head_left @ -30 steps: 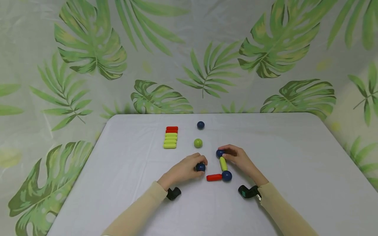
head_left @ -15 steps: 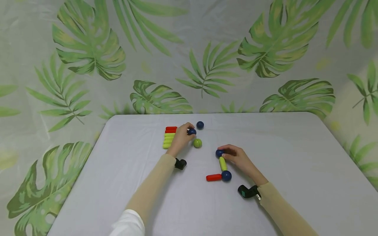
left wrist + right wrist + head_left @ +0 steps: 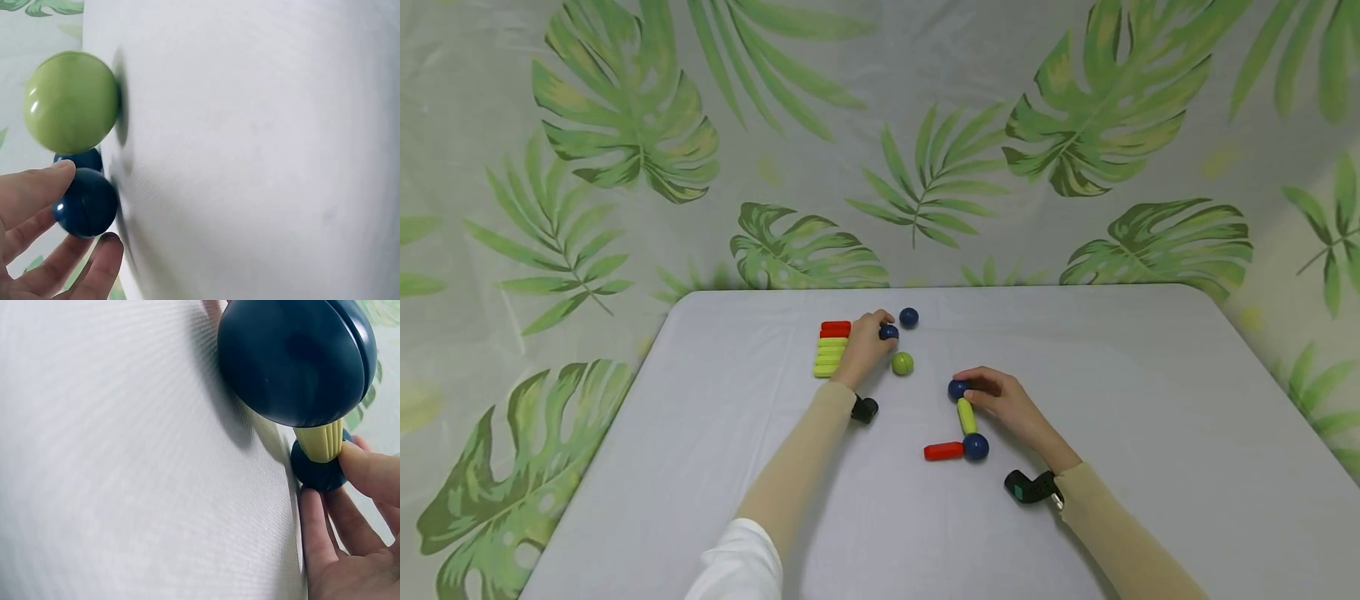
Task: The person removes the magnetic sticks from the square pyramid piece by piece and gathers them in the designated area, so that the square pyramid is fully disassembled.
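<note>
My left hand point(image 3: 867, 342) holds a blue ball point(image 3: 87, 203) between thumb and fingers, at the back of the table. A green ball point(image 3: 902, 363) sits just in front and to the right of it, and a second blue ball point(image 3: 908, 317) lies just behind. My right hand point(image 3: 1004, 404) pinches another blue ball point(image 3: 320, 469) at the far end of a yellow stick point(image 3: 967, 416). The stick's near end meets a blue ball point(image 3: 297, 359), from which a red stick point(image 3: 943, 451) points left.
Left of my left hand, several yellow sticks point(image 3: 829, 362) and two red sticks point(image 3: 835, 327) lie in a stacked row, partly covered by the hand. A white cloth covers the table point(image 3: 1120, 367); a leaf-patterned curtain point(image 3: 955, 75) hangs behind its back edge.
My left hand has carried its blue ball from beside the red stick to the back of the table, near the other blue ball. The right hand has stayed in place.
</note>
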{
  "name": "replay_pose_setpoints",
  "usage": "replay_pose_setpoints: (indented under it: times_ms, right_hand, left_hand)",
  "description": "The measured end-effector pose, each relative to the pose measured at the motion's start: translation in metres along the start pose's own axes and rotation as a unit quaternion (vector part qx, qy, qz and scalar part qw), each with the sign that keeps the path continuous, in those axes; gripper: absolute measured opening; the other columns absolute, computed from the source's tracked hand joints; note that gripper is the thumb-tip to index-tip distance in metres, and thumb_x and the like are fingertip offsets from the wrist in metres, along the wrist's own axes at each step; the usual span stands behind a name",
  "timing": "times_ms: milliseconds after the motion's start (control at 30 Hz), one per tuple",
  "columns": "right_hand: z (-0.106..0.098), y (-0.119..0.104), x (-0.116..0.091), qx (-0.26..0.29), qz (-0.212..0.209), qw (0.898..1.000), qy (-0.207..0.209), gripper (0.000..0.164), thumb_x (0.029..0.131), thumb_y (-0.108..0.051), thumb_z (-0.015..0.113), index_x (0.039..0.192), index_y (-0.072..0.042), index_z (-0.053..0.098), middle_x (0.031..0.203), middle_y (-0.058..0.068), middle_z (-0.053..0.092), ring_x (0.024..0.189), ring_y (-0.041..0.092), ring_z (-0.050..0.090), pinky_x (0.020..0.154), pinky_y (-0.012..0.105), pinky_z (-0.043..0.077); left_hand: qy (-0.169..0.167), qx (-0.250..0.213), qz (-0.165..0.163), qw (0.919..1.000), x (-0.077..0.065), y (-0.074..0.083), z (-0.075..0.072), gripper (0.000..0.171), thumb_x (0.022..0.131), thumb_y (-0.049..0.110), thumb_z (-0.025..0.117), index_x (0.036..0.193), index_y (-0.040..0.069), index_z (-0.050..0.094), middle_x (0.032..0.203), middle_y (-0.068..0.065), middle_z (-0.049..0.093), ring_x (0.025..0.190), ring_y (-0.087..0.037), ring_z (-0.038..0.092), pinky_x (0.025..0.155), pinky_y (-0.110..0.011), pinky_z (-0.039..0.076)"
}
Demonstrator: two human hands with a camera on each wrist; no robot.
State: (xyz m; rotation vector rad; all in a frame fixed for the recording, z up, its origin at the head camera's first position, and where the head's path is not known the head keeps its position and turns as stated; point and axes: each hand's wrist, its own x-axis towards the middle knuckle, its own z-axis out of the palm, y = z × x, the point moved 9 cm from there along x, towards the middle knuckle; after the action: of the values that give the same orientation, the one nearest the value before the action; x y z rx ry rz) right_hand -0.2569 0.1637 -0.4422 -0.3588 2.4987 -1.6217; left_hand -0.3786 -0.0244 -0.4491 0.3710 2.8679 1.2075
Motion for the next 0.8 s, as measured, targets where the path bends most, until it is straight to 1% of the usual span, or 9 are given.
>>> replay_pose_setpoints:
  times_ms: [200, 300, 367, 433, 500, 567, 633, 700, 800]
  right_hand:
    - [0.000, 0.006, 0.002, -0.003, -0.010, 1.000, 0.000, 0.027, 0.095, 0.000, 0.055, 0.121, 0.006, 0.058, 0.125, 0.023, 0.056, 0.116, 0.039, 0.050, 0.100, 0.054, 0.038]
    - [0.000, 0.018, 0.006, 0.000, -0.012, 1.000, 0.001, 0.027, 0.096, -0.002, 0.055, 0.121, 0.003, 0.059, 0.125, 0.020, 0.057, 0.116, 0.037, 0.051, 0.100, 0.053, 0.038]
    - [0.000, 0.028, 0.009, 0.003, -0.009, 1.000, 0.002, 0.027, 0.096, -0.005, 0.056, 0.122, 0.000, 0.060, 0.125, 0.018, 0.057, 0.117, 0.035, 0.051, 0.101, 0.052, 0.038]
    - [0.000, 0.034, 0.010, 0.003, -0.007, 1.000, 0.002, 0.028, 0.096, -0.008, 0.057, 0.123, -0.002, 0.060, 0.126, 0.016, 0.057, 0.118, 0.033, 0.051, 0.101, 0.051, 0.038]
    - [0.000, 0.036, 0.011, 0.004, -0.008, 1.000, 0.004, 0.028, 0.096, -0.009, 0.058, 0.123, -0.003, 0.060, 0.126, 0.015, 0.057, 0.118, 0.033, 0.051, 0.101, 0.051, 0.037]
    - [-0.001, 0.036, 0.011, 0.007, -0.013, 1.000, 0.005, 0.028, 0.096, -0.010, 0.058, 0.123, -0.003, 0.060, 0.126, 0.015, 0.058, 0.118, 0.033, 0.051, 0.101, 0.052, 0.037]
    - [-0.001, 0.035, 0.011, 0.011, -0.017, 1.000, 0.004, 0.028, 0.096, -0.010, 0.059, 0.123, -0.003, 0.060, 0.126, 0.015, 0.058, 0.118, 0.033, 0.051, 0.101, 0.052, 0.037]
    - [0.000, 0.035, 0.011, 0.015, -0.021, 1.000, 0.002, 0.028, 0.096, -0.010, 0.059, 0.123, -0.003, 0.060, 0.126, 0.015, 0.058, 0.118, 0.033, 0.051, 0.101, 0.052, 0.037]
    - [0.000, 0.035, 0.012, 0.016, -0.022, 1.000, -0.002, 0.029, 0.096, -0.009, 0.058, 0.124, -0.002, 0.060, 0.126, 0.015, 0.057, 0.118, 0.033, 0.051, 0.101, 0.051, 0.037]
  left_hand:
    - [0.030, -0.033, 0.025, 0.9987, -0.011, 0.006, -0.017, 0.036, 0.090, 0.009, 0.067, 0.125, 0.006, 0.056, 0.123, -0.015, 0.054, 0.107, -0.027, 0.052, 0.092, -0.034, 0.046]
    - [0.063, -0.045, 0.087, 0.9932, -0.025, 0.021, -0.029, 0.034, 0.090, 0.006, 0.067, 0.122, 0.005, 0.058, 0.119, -0.015, 0.055, 0.105, -0.028, 0.053, 0.088, -0.034, 0.047]
    - [0.059, -0.056, 0.145, 0.9861, -0.040, 0.036, -0.030, 0.030, 0.089, 0.002, 0.066, 0.118, 0.003, 0.060, 0.113, -0.015, 0.057, 0.100, -0.028, 0.055, 0.083, -0.034, 0.049]
    - [0.010, -0.066, 0.200, 0.9774, -0.058, 0.051, -0.021, 0.026, 0.089, 0.000, 0.065, 0.114, 0.002, 0.062, 0.108, -0.015, 0.058, 0.094, -0.026, 0.057, 0.079, -0.034, 0.051]
    - [-0.084, -0.075, 0.239, 0.9645, -0.078, 0.064, -0.003, 0.023, 0.089, 0.000, 0.064, 0.112, 0.002, 0.063, 0.106, -0.014, 0.060, 0.092, -0.023, 0.058, 0.077, -0.031, 0.052]
    - [-0.189, -0.066, 0.245, 0.9485, -0.099, 0.069, 0.021, 0.024, 0.090, 0.002, 0.063, 0.114, 0.005, 0.063, 0.109, -0.011, 0.061, 0.094, -0.019, 0.057, 0.079, -0.026, 0.051]
    - [-0.270, -0.045, 0.236, 0.9324, -0.116, 0.070, 0.043, 0.028, 0.090, 0.005, 0.065, 0.118, 0.008, 0.062, 0.113, -0.007, 0.060, 0.097, -0.016, 0.055, 0.082, -0.022, 0.049]
    - [-0.305, -0.009, 0.229, 0.9245, -0.127, 0.069, 0.058, 0.032, 0.089, 0.008, 0.067, 0.121, 0.013, 0.062, 0.115, -0.002, 0.059, 0.100, -0.014, 0.054, 0.083, -0.018, 0.046]
    - [-0.308, 0.045, 0.245, 0.9182, -0.136, 0.072, 0.071, 0.037, 0.087, 0.010, 0.071, 0.121, 0.017, 0.061, 0.108, 0.004, 0.058, 0.096, -0.010, 0.052, 0.082, -0.016, 0.043]
